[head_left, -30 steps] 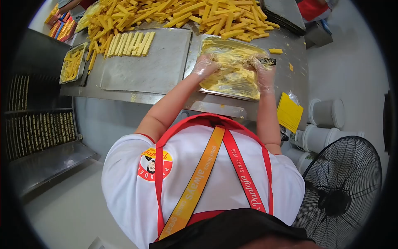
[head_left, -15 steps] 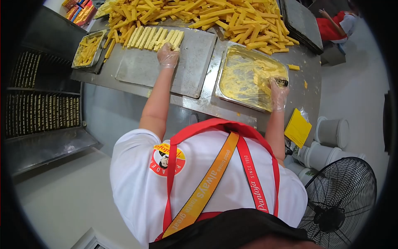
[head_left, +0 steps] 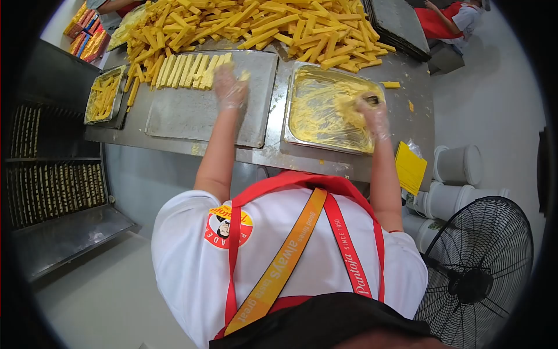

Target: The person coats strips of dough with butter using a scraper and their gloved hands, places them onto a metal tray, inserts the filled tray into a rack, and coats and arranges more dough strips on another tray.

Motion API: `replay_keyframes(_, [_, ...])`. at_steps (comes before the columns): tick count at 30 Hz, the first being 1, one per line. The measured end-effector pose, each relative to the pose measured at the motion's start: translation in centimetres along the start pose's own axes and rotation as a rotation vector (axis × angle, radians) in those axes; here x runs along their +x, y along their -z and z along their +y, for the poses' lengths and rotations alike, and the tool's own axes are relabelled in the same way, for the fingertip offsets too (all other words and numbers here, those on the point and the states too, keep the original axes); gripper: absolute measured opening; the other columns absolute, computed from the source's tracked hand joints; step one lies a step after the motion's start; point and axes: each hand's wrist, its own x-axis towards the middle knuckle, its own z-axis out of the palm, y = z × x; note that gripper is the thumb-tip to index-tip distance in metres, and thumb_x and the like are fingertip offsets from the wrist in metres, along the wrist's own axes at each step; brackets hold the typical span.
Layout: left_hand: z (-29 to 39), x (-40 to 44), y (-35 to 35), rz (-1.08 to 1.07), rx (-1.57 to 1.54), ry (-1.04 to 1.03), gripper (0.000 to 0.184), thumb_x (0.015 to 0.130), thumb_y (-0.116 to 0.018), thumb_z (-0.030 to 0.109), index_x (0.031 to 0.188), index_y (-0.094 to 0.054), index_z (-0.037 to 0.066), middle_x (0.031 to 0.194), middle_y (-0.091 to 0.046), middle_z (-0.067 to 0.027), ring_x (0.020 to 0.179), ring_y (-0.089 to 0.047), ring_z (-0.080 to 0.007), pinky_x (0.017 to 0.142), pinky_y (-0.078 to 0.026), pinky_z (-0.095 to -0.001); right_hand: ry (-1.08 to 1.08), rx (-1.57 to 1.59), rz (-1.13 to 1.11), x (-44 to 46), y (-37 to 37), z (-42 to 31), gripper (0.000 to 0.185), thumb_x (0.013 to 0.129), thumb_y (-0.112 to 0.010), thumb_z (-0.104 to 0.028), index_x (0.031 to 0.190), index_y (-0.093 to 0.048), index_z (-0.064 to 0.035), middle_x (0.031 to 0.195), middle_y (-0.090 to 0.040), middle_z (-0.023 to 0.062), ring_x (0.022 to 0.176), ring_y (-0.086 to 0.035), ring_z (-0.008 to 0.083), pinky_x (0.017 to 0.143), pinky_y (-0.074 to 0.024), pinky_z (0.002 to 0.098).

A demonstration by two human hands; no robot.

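Note:
My left hand [head_left: 230, 88], in a clear plastic glove, is over the flat grey tray [head_left: 197, 116], at the right end of a row of coated yellow sticks [head_left: 185, 71]. Motion blurs its fingers, and what they hold, if anything, does not show clearly. My right hand [head_left: 372, 110], gloved too, is closed round a dark-handled tool [head_left: 371, 99] over the right side of a metal pan [head_left: 287, 125]. Yellow cream [head_left: 322, 107] is smeared across that pan. The tool's far end cannot be made out.
A big pile of yellow sticks [head_left: 267, 23] lies behind the trays. A small pan of sticks [head_left: 103, 96] is at the left, stacked dark trays [head_left: 401, 26] at the back right. Two other people show at the top edges. A fan [head_left: 471, 285] and buckets [head_left: 458, 164] stand right.
My left hand has gone from the creamy pan to the row of sticks on the left tray. The row now reaches farther right. My right hand has stayed over the pan with the tool.

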Motion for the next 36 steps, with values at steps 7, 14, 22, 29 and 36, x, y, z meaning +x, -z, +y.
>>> replay_keyframes(7, [11.1,8.9,-3.8,-0.604,-1.087,0.640,0.066,0.079,-0.069,0.045,0.114,-0.051,-0.008,0.095,-0.061,-0.0230,0.077,-0.063,-0.0313,0.056,-0.053,-0.0399,0.586,-0.199,0.013,3.1,-2.0,3.7,0.026,0.080,-0.070,-0.022,0.097,-0.065,-0.0035,0.091,-0.068,0.0086,0.081,-0.064,0.0173,0.073,-0.0498,0.0310])
replay_keyframes(14, [11.5,10.3,-11.2,-0.594,-1.098,0.597,0.027,0.076,-0.073,0.017,0.078,-0.056,-0.004,0.074,-0.059,-0.0158,0.054,-0.058,-0.0234,0.040,-0.048,-0.0333,0.088,-0.201,0.202,2.9,1.2,0.2,0.027,0.075,-0.068,-0.015,0.098,-0.065,-0.0024,0.088,-0.065,0.0158,0.080,-0.063,0.0253,0.074,-0.0491,0.0339])
replay_keyframes(22, [8.7,5.4,-4.9,-0.141,-1.072,0.247,0.013,0.077,-0.068,0.004,0.086,-0.066,-0.004,0.074,-0.063,-0.0099,0.056,-0.057,-0.0135,0.050,-0.045,-0.0240,0.422,-0.068,-0.159,3.3,-1.5,3.5,0.029,0.078,-0.069,-0.020,0.102,-0.064,-0.0034,0.091,-0.066,0.0160,0.085,-0.064,0.0272,0.074,-0.0492,0.0348])
replay_keyframes(29, [14.1,-1.2,7.4,-0.217,-0.990,0.097,0.022,0.081,-0.067,0.010,0.101,-0.069,0.004,0.084,-0.068,-0.0097,0.069,-0.063,-0.0147,0.062,-0.051,-0.0279,0.382,-0.089,0.263,2.8,4.7,2.1,0.019,0.080,-0.062,-0.021,0.090,-0.064,-0.0042,0.084,-0.064,0.0195,0.077,-0.062,0.0357,0.069,-0.0495,0.0398])
replay_keyframes(36, [17.9,-4.4,1.7,-0.487,-0.693,-0.319,0.033,0.073,-0.060,0.005,0.106,-0.062,0.005,0.089,-0.064,-0.0221,0.084,-0.060,-0.0397,0.074,-0.049,-0.0447,0.300,-0.268,0.196,4.4,1.5,3.6,0.021,0.077,-0.066,-0.017,0.093,-0.065,-0.0044,0.084,-0.066,0.0125,0.076,-0.063,0.0242,0.071,-0.0499,0.0341])
